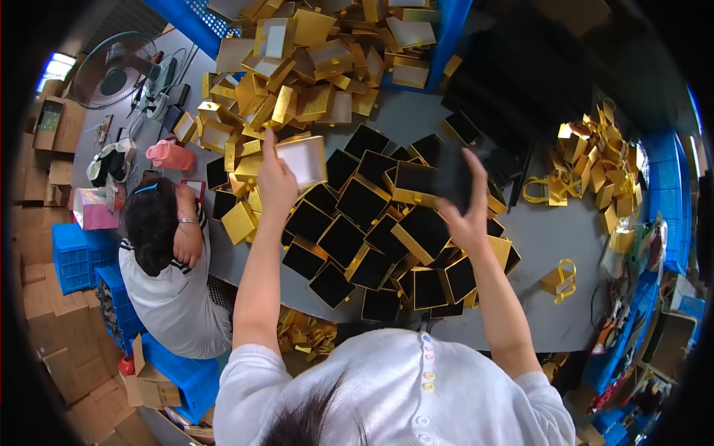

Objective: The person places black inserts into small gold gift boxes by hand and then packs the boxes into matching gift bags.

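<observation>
My left hand (277, 178) is closed at the left edge of a gold box with a white inside (303, 160), its index finger pointing up along the side. My right hand (470, 215) has thumb and fingers spread around a dark, motion-blurred black pad (454, 175), gripped between them. Under and between the hands lies a heap of gold boxes with black insides (362, 201). Beyond my left hand rises a pile of gold boxes (312, 100), some with white insides showing.
A person (175, 260) sits at the left with head lowered on the grey table (539, 312). A fan (111, 78) and pink pouch (171, 154) are at the back left. Gold ribboned pieces (595, 160) lie at the right, with one small ribboned piece (559, 281) nearer.
</observation>
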Motion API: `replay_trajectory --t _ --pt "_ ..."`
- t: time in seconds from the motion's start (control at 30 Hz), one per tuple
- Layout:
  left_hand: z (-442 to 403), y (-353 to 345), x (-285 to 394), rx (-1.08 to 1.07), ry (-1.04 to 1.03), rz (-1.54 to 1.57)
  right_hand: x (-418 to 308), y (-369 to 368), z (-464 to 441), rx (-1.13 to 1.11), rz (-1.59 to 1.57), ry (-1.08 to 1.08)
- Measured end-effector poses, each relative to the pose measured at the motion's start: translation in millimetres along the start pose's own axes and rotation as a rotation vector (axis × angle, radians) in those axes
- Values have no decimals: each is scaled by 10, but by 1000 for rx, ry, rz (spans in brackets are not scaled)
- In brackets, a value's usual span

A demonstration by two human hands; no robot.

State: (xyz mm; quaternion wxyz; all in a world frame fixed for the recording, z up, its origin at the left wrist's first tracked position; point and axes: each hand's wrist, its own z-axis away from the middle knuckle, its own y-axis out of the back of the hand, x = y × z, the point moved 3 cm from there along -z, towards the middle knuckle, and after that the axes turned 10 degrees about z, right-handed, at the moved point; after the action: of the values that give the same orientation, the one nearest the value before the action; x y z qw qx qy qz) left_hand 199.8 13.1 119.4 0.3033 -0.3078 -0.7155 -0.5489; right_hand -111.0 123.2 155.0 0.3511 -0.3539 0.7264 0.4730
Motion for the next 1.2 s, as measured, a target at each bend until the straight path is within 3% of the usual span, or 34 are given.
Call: replay_trajectory --t 0.13,0.2,0.27,0.37,0.4,0.47,0.57,0.6,0.67,0.7,0.73,0.77,0.83,0.87,1.0,1.03,1.07,1.1,1.17,1.2 --pt "430 -345 684 -323 -120 354 -465 -315 -96 -260 528 377" --pt "588 -516 858 -495 172 920 -514 -427 -67 -275 470 413" --pt "655 -558 1063 -516 241 975 -491 -334 -91 -275 470 422" --pt "730 -579 1237 -528 121 968 -413 -147 -71 -266 200 513" --pt "764 -695 1209 -615 317 1044 -408 -90 -92 -177 -7 505" --pt "838 -764 1222 -613 454 1186 -357 -85 -32 -12 -675 75" --pt "829 -756 1300 -597 612 1236 -320 -73 -59 -4 -517 91" --pt "834 -751 1315 -593 615 1234 -293 -101 -23 -106 -350 188" --pt "789 -712 1345 -483 399 1088 -244 -156 -5 -93 -277 378" --pt "795 -724 1331 -472 402 1086 -200 -186 14 -48 -380 198" --pt "783 -734 1311 -426 355 1083 -188 -200 -24 -54 -386 202" --pt "775 -735 1300 -380 310 1079 -206 -210 -63 -46 -284 287" --pt "768 -638 1385 -290 24 733 -227 -283 -96 -37 -167 400" --pt "750 -595 1400 -265 -90 587 -160 -336 -69 -54 -343 188" --pt "567 -602 1250 -492 77 689 -166 -365 -174 -19 -643 80" --pt "489 -640 1130 -535 -35 555 -111 -329 -195 31 -706 22" --pt "426 -638 978 -639 84 741 -55 -280 -207 82 -768 -37" --pt "246 -515 898 -539 147 558 19 -216 -194 63 -723 -38" --pt "-251 -641 74 -172 184 423 156 -123 -175 25 -685 -66" --pt "-525 -751 -605 -95 141 100 190 -101 -133 1 -690 -103"
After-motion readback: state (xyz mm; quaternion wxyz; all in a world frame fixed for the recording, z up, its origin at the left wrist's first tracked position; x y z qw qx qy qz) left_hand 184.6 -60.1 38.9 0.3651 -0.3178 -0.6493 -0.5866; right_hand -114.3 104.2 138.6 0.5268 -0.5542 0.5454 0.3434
